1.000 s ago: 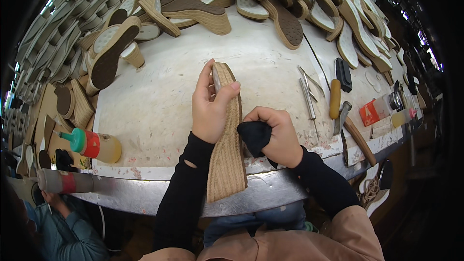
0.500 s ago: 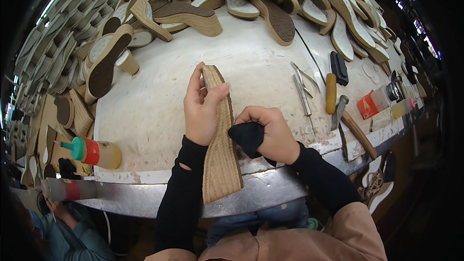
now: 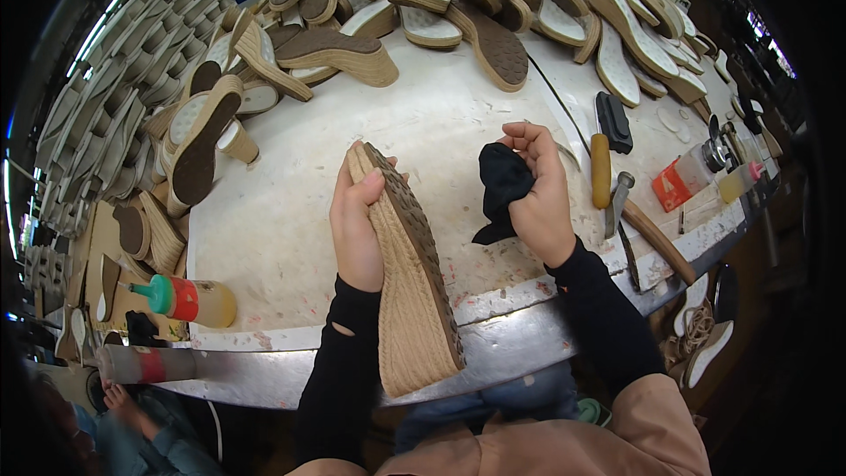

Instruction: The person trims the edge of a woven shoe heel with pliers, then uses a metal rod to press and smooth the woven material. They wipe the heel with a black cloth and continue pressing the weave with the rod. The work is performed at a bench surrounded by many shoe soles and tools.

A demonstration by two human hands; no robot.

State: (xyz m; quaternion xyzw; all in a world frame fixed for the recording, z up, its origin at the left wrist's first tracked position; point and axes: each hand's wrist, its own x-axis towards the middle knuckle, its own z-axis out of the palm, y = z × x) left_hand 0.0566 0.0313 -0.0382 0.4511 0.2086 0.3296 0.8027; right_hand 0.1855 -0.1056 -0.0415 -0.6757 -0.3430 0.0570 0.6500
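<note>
A wedge shoe sole with a braided, straw-coloured side and a dark brown tread stands tilted in my left hand. My fingers wrap round its narrow toe end, thumb on the braided side; the thick heel end hangs over the table's front edge. To the right and apart from the sole, my right hand is raised above the table with a bunched black cloth in its grip. Part of the cloth dangles below the fingers. Behind that hand, the pliers are mostly hidden.
Many wedge soles are heaped along the far side. Right of my hand lie a yellow handle, a hammer and a black block. A green-capped glue bottle stands at left; a person's hand shows at lower left.
My right hand has drawn the black cloth off the sole, rightward and away from me. The sole has turned in my left hand, so more of its brown tread shows.
</note>
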